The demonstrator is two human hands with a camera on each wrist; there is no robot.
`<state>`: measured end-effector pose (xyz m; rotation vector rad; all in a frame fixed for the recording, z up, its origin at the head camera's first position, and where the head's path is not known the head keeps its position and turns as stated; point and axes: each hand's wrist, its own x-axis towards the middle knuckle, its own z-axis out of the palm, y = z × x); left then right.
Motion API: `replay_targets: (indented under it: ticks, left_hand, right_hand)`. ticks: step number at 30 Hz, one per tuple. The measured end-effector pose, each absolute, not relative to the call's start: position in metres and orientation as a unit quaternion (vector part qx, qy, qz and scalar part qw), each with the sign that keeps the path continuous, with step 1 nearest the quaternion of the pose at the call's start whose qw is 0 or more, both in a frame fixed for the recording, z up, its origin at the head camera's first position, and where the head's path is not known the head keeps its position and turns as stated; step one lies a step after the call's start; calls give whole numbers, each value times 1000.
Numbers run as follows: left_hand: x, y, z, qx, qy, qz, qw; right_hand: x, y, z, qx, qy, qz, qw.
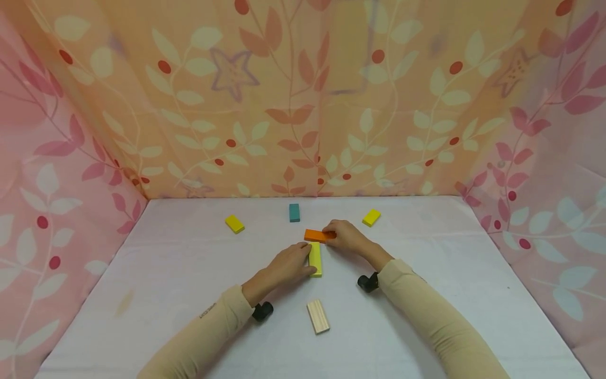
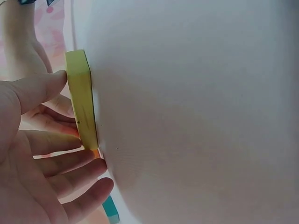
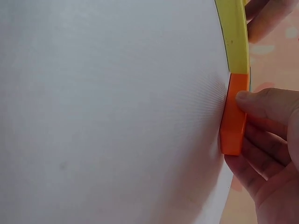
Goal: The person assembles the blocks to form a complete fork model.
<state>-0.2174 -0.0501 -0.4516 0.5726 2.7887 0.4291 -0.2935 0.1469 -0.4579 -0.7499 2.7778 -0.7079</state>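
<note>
A yellow block (image 1: 315,260) lies lengthwise on the white table in the head view. My left hand (image 1: 290,264) pinches it end to end, with the thumb at its near end and the fingers at its far end. Just beyond it lies an orange block (image 1: 314,236), set crosswise. My right hand (image 1: 347,238) holds that block near its right end; in the right wrist view the thumb presses the side of the orange block (image 3: 233,114) and the other fingers curl behind. Seen there, the yellow block (image 3: 234,37) meets the orange one.
A teal block (image 1: 294,212) stands off toward the back. Yellow blocks lie at the back left (image 1: 234,224) and back right (image 1: 371,218). Nearer my body is a plain wooden block (image 1: 318,316). Patterned curtains (image 1: 293,105) enclose the white table (image 1: 189,337) at the back and sides.
</note>
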Motion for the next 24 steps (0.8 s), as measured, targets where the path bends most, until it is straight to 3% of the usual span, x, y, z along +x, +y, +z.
replay_targets:
  ticks: [24]
  left_hand:
    - [-216, -48, -452, 193, 961, 141, 140]
  right_hand:
    - [-296, 144, -451, -300, 918, -247, 80]
